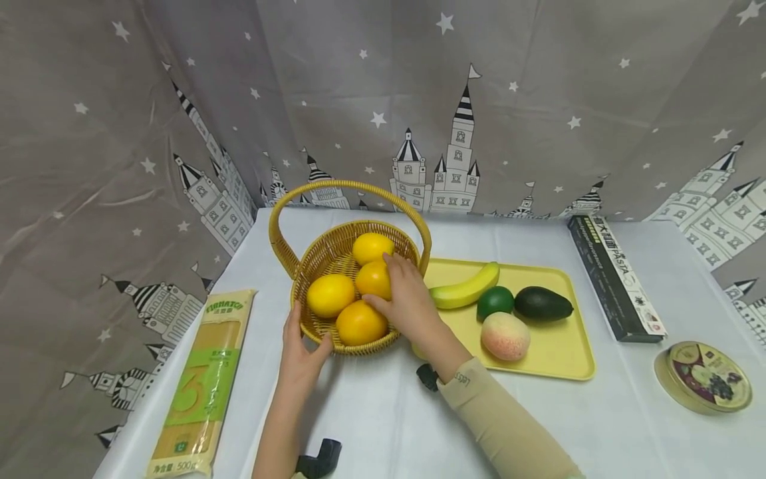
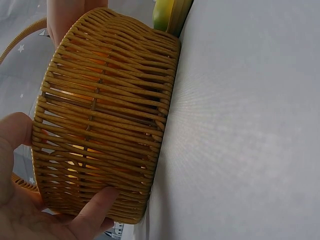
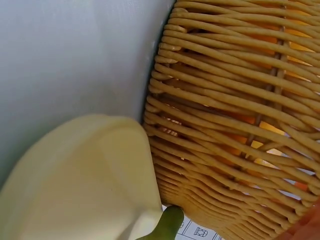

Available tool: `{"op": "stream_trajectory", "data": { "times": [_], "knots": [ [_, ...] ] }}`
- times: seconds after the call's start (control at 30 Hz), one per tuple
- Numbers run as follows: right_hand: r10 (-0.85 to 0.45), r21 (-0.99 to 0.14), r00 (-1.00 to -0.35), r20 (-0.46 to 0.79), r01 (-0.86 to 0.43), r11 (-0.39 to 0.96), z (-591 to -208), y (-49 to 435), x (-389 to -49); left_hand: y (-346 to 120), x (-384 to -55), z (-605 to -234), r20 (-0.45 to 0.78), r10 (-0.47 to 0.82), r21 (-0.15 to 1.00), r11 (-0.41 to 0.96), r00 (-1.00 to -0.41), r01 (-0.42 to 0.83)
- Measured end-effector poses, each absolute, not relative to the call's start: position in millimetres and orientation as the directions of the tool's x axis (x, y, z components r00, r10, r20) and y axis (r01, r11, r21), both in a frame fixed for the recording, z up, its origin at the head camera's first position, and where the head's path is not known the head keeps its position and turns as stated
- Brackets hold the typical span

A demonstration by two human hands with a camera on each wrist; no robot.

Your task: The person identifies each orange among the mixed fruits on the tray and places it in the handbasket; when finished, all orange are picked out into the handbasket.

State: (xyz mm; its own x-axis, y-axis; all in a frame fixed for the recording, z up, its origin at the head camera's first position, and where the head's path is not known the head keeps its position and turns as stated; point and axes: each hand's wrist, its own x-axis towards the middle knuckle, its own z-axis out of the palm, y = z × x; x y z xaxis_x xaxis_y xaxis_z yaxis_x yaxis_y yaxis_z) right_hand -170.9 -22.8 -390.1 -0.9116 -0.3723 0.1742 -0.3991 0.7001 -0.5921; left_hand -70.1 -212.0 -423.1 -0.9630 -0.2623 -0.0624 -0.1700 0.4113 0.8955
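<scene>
A woven basket (image 1: pixel 323 249) with a tall arched handle stands on the table, holding yellow lemons (image 1: pixel 331 296) and oranges (image 1: pixel 362 323). My left hand (image 1: pixel 302 352) grips its near left side; in the left wrist view, fingers lie along the wicker wall (image 2: pixel 105 115) and a digit reaches over the rim. Inside the basket, my right hand (image 1: pixel 409 296) holds an orange (image 1: pixel 374 278) at the right side, thumb on the near side and fingers over the top. In the right wrist view, the basket wall (image 3: pixel 225 110) hides most of that hand.
Right of the basket, a yellow tray (image 1: pixel 556 352) bears a banana (image 1: pixel 467 287), a green fruit (image 1: pixel 495 303), an avocado (image 1: pixel 542 303) and a peach (image 1: pixel 505 336). Pasta packs lie left (image 1: pixel 200 386) and far right (image 1: pixel 616 279). A round tin (image 1: pixel 703 377) sits near the right edge.
</scene>
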Motion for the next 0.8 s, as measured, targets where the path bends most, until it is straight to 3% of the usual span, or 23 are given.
{"op": "stream_trajectory", "data": {
  "times": [0.27, 0.8],
  "knots": [
    [-0.369, -0.662, -0.900, 0.231, -0.423, 0.619, -376, -9, -162, -212, -71, -423, -0.058, -0.248, 0.909, 0.387, -0.967, -0.154],
    [-0.263, -0.650, -0.841, 0.473, -0.535, 0.539, -328, 48, -128, -225, -71, -419, -0.056, -0.233, 0.894, 0.422, -0.971, -0.152]
  ]
}}
